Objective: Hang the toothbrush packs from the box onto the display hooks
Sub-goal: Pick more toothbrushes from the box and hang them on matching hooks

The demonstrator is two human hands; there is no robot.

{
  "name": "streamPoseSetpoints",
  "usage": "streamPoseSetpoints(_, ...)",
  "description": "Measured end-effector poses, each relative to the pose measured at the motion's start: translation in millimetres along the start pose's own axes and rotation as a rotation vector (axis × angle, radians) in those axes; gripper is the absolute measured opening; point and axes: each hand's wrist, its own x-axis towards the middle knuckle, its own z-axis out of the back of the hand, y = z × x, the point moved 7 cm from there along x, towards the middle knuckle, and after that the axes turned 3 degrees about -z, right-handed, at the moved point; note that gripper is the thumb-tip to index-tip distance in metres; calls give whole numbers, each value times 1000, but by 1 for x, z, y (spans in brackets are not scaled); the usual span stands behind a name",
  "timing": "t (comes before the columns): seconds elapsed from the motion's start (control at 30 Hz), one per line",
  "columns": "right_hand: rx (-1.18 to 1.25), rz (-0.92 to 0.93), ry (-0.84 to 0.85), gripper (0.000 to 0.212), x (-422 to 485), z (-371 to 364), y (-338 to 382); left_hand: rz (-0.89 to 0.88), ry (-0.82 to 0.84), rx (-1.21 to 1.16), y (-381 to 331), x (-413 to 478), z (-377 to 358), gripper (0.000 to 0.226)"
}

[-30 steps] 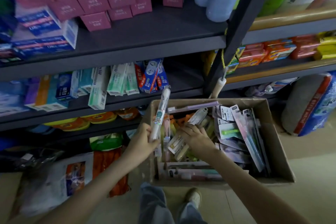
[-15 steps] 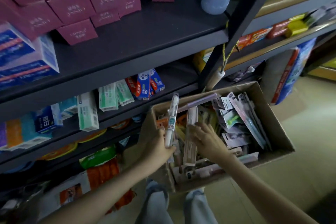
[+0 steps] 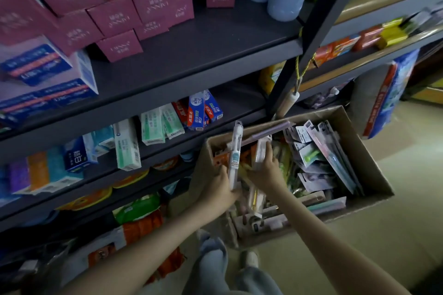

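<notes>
Dim, blurred shelves (image 3: pixel 191 55); left hand (image 3: pixel 215 189), right hand (image 3: pixel 266 170) each round a toothbrush pack (image 3: pixel 235 151) above cluttered box (image 3: pixel 359 155)

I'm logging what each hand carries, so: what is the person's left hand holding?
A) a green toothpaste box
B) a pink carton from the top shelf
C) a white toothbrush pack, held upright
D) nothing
C: the left hand grips the lower end of a white toothbrush pack that stands upright over the cardboard box, while the right hand grips a clear pack inside it.
</notes>
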Motion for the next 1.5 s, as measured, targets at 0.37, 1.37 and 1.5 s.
streamPoseSetpoints(0.37, 295, 293, -39, 103, -54, 56, -23, -30, -5, 5, -35, -25, -45, 38)
streamPoseSetpoints(1.37, 421, 1375, 177, 95, -326, 43, 358, -263, -1063, 222, -21, -373, 337, 44)
streamPoseSetpoints(1.5, 359, 1491, 52, 97, -385, 18, 427, -182, -1312, 468, 26, -445, 427, 44)
